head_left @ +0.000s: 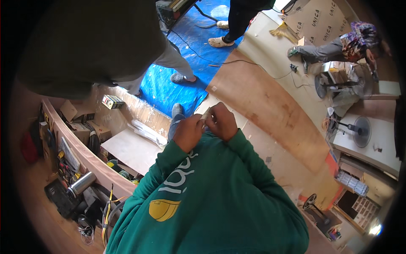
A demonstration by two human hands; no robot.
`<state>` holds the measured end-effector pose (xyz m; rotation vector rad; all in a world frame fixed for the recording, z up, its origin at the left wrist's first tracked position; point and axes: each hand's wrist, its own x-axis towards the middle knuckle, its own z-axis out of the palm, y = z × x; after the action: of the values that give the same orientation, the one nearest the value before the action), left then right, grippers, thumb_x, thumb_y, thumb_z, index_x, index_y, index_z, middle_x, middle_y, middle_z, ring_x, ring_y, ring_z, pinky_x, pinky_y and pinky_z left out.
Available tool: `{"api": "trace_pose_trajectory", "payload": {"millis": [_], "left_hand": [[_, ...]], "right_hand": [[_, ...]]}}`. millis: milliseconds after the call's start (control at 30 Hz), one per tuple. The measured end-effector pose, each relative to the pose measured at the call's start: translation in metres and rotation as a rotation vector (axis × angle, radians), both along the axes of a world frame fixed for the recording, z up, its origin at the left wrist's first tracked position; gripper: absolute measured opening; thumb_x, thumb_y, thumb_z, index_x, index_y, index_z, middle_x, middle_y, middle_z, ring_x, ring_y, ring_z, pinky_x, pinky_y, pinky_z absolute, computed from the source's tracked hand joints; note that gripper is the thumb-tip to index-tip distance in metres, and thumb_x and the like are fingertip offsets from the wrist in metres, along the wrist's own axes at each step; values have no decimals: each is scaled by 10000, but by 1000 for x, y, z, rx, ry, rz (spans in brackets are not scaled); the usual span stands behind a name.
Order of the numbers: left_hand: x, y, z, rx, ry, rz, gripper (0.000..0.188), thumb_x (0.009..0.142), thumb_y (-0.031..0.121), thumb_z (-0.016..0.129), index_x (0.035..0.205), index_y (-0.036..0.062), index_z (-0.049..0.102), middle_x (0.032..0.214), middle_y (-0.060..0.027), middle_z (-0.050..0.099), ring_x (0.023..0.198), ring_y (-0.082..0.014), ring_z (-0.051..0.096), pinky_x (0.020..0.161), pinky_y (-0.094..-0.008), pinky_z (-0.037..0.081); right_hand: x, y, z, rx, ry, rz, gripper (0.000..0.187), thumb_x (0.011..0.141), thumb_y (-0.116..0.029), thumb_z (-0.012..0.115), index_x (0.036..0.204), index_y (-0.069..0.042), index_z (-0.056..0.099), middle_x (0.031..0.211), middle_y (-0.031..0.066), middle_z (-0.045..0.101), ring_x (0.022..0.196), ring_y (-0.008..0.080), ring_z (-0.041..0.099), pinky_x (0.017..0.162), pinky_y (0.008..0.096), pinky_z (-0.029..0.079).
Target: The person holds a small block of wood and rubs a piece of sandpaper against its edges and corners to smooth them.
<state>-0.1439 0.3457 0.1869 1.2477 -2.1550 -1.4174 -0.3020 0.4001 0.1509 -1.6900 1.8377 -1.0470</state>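
Observation:
My left hand (189, 132) and my right hand (223, 122) come together in front of my chest, both in green sleeves. The fingers of each are closed in a pinch on a small pale strip (206, 114) that runs between them. Its kind is too small to make out, and my fingers hide part of it. Both hands are held up above the floor, touching nothing else that I can see.
A brown board (270, 114) lies on the floor ahead to the right. Blue sheeting (158, 91) spreads ahead, with a cable across it. Several people stand or bend nearby. Left, a low wooden partition (84, 146) borders tools and boxes. Fans (361, 131) stand right.

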Motion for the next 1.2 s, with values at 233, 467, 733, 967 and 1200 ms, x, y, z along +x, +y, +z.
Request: {"api": "trace_pose_trajectory", "payload": {"millis": [233,467,733,967,1200], "left_hand": [[59,6,11,358,-105,148,193,909,152,511,891,0,629,671,-109,634,529,-193,606,506,-347,453],[41,-11,15,553,181,228,233,978,202,501,1013,-14,583,706,-33,604,492,-68,519,423,-215,400],[25,-19,0,280,266,387,157,921,157,616,896,10,567,696,-10,536,603,-69,484,499,-266,411],[30,-21,12,-42,242,498,180,938,201,532,907,30,488,674,-197,575,657,-389,610,566,-464,455],[21,-55,25,-184,220,675,170,942,213,495,921,51,450,718,-239,579,700,-445,592,581,-512,455]], "right_hand": [[-123,38,-90,116,-235,-757,209,871,-191,573,784,-4,539,613,132,539,557,237,587,525,393,471],[-67,-10,1,268,-380,-192,260,961,-242,541,806,-33,532,640,-13,503,513,62,514,441,253,449],[17,-56,40,157,-1067,43,287,896,-27,612,1156,58,527,913,94,635,809,147,626,717,277,530],[55,-70,18,61,-857,91,243,915,-16,575,1149,41,535,896,65,621,768,109,586,685,236,492],[94,-137,49,-24,-943,-34,192,958,-104,542,1106,18,557,848,25,588,750,87,536,674,228,460]]}}
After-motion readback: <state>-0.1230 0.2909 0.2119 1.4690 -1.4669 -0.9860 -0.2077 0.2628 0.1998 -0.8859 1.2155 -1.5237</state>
